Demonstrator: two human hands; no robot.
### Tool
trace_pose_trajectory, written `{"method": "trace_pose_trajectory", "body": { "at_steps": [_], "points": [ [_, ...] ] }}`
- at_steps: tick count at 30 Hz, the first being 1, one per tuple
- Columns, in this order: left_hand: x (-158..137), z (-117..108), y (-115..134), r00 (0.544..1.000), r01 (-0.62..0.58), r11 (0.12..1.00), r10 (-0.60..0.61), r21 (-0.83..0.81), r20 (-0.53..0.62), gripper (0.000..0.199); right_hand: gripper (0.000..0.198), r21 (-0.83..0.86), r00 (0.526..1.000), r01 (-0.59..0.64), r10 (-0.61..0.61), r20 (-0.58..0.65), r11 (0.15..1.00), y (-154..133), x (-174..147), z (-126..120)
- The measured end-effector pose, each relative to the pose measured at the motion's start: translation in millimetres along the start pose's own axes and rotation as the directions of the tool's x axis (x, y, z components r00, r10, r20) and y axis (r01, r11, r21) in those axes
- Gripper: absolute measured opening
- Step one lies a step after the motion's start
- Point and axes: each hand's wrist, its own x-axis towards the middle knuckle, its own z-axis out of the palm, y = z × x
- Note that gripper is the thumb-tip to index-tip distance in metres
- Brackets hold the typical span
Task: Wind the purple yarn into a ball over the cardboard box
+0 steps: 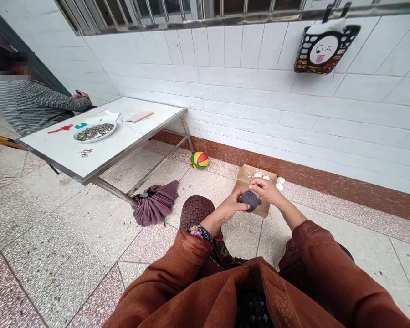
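Observation:
A dark grey-purple ball of yarn (249,200) rests in my left hand (229,207), with the fingers and thumb curled round its near side. Just above the ball, my right hand (264,189) is closed in a pinch on a strand of the same yarn. Beneath both hands an open cardboard box (241,184) stands on the floor; my hands cover part of its inside. White balls of yarn (258,174) show at its far end. Other small white balls (279,183) lie on the floor at its right side.
A white table (63,150) at the left bears a plate of sunflower seeds (94,130). Below its near leg lies a gathered purple cloth (156,202). A colourful ball (199,160) sits by the wall. One person (30,102) sits behind the table. A black basket (326,48) hangs above.

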Motion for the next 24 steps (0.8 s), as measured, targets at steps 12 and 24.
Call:
{"method": "trace_pose_trajectory", "body": {
  "at_steps": [12,24],
  "points": [
    [50,-36,15,0.902,-0.169,0.978,0.203,0.121,-0.38,0.07,0.035,-0.148,0.98,0.128,-0.102,0.173,0.981,11,-29,52],
    [61,-34,3,0.985,-0.124,0.985,0.107,0.123,0.138,0.078,0.034,-0.172,0.995,0.016,-0.032,-0.094,0.985,34,23,-1]
  ]
}}
